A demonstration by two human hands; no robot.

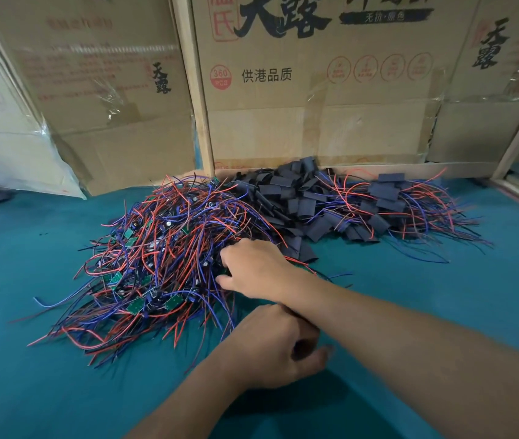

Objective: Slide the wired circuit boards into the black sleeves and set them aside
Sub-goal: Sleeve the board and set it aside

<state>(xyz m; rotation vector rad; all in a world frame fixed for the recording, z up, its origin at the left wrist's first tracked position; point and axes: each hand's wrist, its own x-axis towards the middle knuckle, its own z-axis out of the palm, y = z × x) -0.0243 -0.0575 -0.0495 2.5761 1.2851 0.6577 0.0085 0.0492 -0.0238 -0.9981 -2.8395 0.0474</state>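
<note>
A big tangle of wired circuit boards (163, 248), small green boards with red, blue and black wires, lies on the teal table. Behind it to the right is a heap of flat black sleeves (286, 198). Further right lie boards inside sleeves (388, 198), their wires sticking out. My right hand (258, 270) reaches across into the right edge of the tangle, its fingertips buried among the wires. My left hand (277, 346) hovers just below the right wrist, its fingers curled round a dark piece that looks like a black sleeve.
Tall cardboard boxes (315, 90) stand along the back of the table (46, 375), close behind the heaps. A plastic-wrapped white carton (4, 137) leans at the back left. Bare teal surface shows to the left, at the front and to the right.
</note>
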